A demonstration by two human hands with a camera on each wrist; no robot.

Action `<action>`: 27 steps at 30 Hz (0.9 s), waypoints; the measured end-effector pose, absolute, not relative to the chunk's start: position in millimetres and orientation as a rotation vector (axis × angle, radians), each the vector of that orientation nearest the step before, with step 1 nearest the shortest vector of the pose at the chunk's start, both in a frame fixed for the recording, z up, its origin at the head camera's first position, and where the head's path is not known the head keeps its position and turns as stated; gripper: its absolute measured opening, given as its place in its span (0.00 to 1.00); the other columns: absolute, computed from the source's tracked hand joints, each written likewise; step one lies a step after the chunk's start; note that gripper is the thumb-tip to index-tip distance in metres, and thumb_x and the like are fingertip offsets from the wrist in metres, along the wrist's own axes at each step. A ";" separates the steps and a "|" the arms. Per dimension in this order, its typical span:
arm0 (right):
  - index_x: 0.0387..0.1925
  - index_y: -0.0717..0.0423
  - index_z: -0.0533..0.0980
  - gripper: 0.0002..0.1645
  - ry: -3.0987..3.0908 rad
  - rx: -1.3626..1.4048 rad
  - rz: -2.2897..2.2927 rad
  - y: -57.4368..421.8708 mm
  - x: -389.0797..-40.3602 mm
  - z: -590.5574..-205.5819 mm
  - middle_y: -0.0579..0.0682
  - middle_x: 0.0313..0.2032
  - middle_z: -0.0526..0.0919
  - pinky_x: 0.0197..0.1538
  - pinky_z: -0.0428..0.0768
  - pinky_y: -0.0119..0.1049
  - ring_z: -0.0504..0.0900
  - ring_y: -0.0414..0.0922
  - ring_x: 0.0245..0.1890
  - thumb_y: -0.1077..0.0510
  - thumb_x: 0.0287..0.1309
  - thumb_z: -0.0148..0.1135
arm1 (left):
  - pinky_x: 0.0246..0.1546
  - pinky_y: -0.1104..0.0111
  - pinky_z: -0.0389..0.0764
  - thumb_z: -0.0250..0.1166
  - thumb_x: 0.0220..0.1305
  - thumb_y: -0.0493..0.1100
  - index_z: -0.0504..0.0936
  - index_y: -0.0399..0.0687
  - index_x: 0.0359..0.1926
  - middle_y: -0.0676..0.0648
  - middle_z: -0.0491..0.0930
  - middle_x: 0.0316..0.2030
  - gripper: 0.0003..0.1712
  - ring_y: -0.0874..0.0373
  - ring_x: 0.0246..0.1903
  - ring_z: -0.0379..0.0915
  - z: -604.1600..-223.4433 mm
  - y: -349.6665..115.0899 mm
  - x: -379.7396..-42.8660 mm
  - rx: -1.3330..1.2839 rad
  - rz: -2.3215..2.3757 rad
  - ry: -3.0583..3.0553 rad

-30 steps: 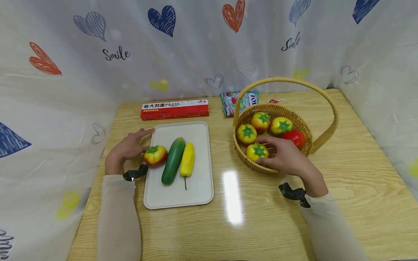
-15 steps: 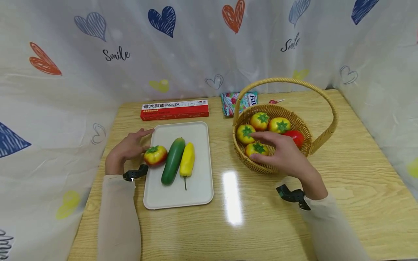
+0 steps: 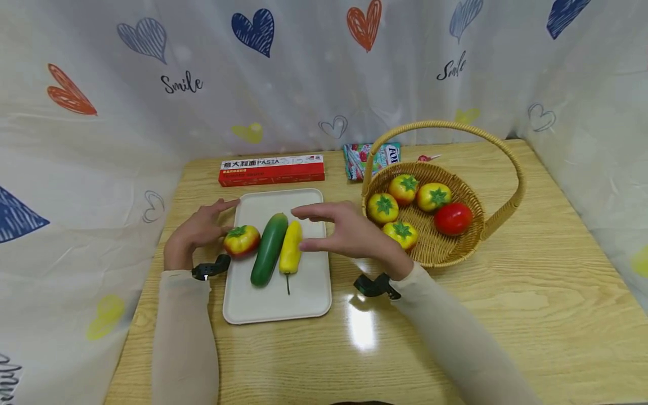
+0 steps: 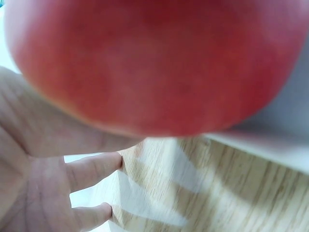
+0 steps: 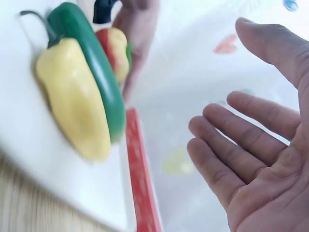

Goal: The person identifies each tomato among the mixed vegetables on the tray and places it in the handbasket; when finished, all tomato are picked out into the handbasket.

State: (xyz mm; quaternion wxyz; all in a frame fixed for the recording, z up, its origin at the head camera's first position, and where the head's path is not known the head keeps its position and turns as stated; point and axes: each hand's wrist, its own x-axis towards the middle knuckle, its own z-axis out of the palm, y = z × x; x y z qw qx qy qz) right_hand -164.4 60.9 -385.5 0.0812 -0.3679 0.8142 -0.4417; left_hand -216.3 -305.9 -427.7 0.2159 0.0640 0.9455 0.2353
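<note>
A white tray (image 3: 304, 301) holds a red-and-yellow tomato (image 3: 242, 243) with a green leafy top, a green cucumber (image 3: 268, 253) and a yellow pepper (image 3: 291, 250). My left hand (image 3: 196, 230) is at the tray's left edge, its thumb by the tomato and its fingers extended along the rim. In the left wrist view the tomato (image 4: 159, 67) fills the top, close against the thumb. My right hand (image 3: 349, 230) hovers over the tray's right edge beside the pepper, thumb and fingers spread. The right wrist view shows its palm (image 5: 270, 193) with nothing in it.
Right of the tray stands a wicker basket (image 3: 430, 242) with a tall handle, holding several yellow-red tomatoes and one smooth red one (image 3: 453, 219). Behind lie a red pasta box (image 3: 271, 174), a candy bag (image 3: 356, 160) and a lollipop (image 3: 427, 158). A curtain closes off the back.
My right hand has moved left from over the basket to the tray's right edge, leaving the tomatoes in the basket. The left hand has stayed in place.
</note>
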 end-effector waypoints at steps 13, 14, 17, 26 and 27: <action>0.68 0.42 0.73 0.39 2.352 -1.226 -1.003 -38.2 -208.8 -400.5 0.41 0.65 0.78 0.65 0.77 0.36 0.79 0.41 0.62 0.35 0.58 0.68 | 0.67 0.26 0.42 0.65 0.67 0.49 0.58 0.59 0.78 0.32 0.48 0.77 0.42 0.25 0.75 0.38 -427.3 -306.2 -215.2 0.212 0.662 2.635; 0.69 0.43 0.73 0.39 2.346 -1.229 -0.980 -43.3 -211.0 -401.7 0.42 0.65 0.78 0.64 0.77 0.36 0.79 0.42 0.61 0.36 0.58 0.68 | 0.68 0.26 0.42 0.65 0.67 0.48 0.59 0.58 0.78 0.32 0.48 0.77 0.42 0.26 0.75 0.39 -427.5 -306.5 -215.2 0.221 0.661 2.640; 0.69 0.46 0.72 0.40 2.356 -1.231 -0.874 -57.2 -217.4 -407.1 0.44 0.65 0.78 0.65 0.77 0.36 0.79 0.43 0.61 0.38 0.59 0.69 | 0.68 0.26 0.44 0.66 0.67 0.47 0.59 0.58 0.78 0.32 0.49 0.77 0.42 0.26 0.75 0.41 -428.2 -307.6 -215.3 0.235 0.657 2.649; 0.69 0.46 0.71 0.39 2.383 -1.292 -0.617 -77.3 -220.4 -416.0 0.40 0.59 0.81 0.67 0.71 0.33 0.77 0.36 0.52 0.40 0.60 0.68 | 0.68 0.27 0.42 0.63 0.68 0.44 0.60 0.55 0.77 0.31 0.48 0.77 0.40 0.23 0.74 0.40 -427.4 -305.8 -214.8 0.248 0.663 2.648; 0.68 0.46 0.72 0.38 2.376 -1.311 -0.637 -77.5 -219.8 -415.9 0.40 0.58 0.81 0.65 0.71 0.32 0.76 0.36 0.51 0.41 0.60 0.69 | 0.68 0.26 0.43 0.63 0.68 0.45 0.60 0.56 0.77 0.31 0.48 0.77 0.39 0.23 0.74 0.40 -427.4 -305.8 -214.6 0.247 0.663 2.649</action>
